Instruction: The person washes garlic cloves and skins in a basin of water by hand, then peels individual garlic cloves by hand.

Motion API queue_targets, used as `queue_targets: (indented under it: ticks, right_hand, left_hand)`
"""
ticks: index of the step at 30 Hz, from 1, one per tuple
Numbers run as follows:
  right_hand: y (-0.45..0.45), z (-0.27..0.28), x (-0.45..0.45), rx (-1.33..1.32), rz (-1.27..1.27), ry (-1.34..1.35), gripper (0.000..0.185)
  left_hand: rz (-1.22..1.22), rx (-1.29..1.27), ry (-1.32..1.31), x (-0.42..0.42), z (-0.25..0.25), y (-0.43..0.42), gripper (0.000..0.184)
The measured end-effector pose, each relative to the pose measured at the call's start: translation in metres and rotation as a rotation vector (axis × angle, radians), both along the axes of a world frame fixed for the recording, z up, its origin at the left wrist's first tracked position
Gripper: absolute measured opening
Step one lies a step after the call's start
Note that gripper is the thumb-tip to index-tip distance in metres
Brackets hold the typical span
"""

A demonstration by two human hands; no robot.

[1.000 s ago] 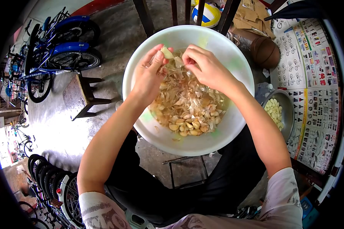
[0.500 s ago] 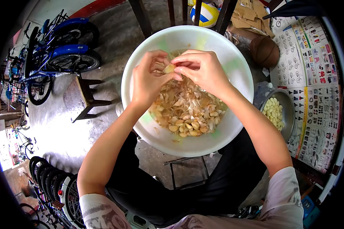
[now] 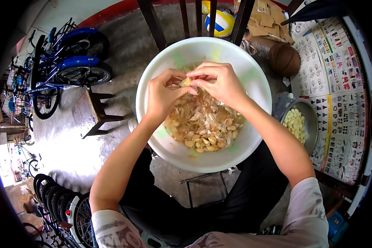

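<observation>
Over the far half of a wide white basin (image 3: 252,136), my two hands meet fingertip to fingertip around a pale garlic clove (image 3: 186,82). My left hand (image 3: 166,91) pinches it from the left, and my right hand (image 3: 219,82) grips it from the right, with the fingers curled in. Below them, papery garlic skins (image 3: 198,111) float in water inside the basin. Unpeeled garlic cloves (image 3: 202,141) are heaped at the near side. To the right, a metal bowl (image 3: 313,124) holds peeled garlic cloves (image 3: 294,126).
Left of the basin stands a wooden stool (image 3: 96,111), with blue bicycles (image 3: 76,68) beyond it. Dark chair bars (image 3: 184,18) rise behind the basin. A basketball (image 3: 284,60), a volleyball (image 3: 220,23) and cardboard (image 3: 266,20) lie at the back right. A printed sheet (image 3: 335,95) covers the right side.
The view has shifted slightly, so the basin sits a little lower. Both hands remain together at the clove, with a small change in finger position.
</observation>
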State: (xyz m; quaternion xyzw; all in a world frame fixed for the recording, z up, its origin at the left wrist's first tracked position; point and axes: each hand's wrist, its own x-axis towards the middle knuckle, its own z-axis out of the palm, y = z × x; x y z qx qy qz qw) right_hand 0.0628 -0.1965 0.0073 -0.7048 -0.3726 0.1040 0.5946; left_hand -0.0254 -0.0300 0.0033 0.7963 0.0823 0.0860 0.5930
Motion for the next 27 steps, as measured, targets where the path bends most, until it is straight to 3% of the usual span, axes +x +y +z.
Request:
queue_targets:
  ticks: [8, 12, 14, 20, 27]
  right_hand:
    - [0.000, 0.009, -0.001, -0.067, 0.000, -0.149, 0.009]
    - [0.002, 0.003, -0.003, -0.062, 0.016, -0.106, 0.008]
    - [0.002, 0.000, -0.003, -0.088, 0.011, -0.123, 0.007]
    - [0.003, -0.007, -0.006, -0.123, 0.026, 0.017, 0.006]
    - [0.005, -0.012, -0.005, -0.194, 0.067, -0.056, 0.005]
  left_hand:
    - [-0.015, -0.055, -0.091, -0.001, -0.008, 0.007, 0.047]
    - [0.003, 0.041, -0.077, -0.002, -0.008, 0.010, 0.047]
    - [-0.003, 0.175, -0.068, -0.004, -0.005, 0.011, 0.043]
    - [-0.005, 0.243, -0.101, -0.005, -0.006, 0.010, 0.037]
    - [-0.026, 0.281, -0.071, -0.004, -0.004, 0.009, 0.032]
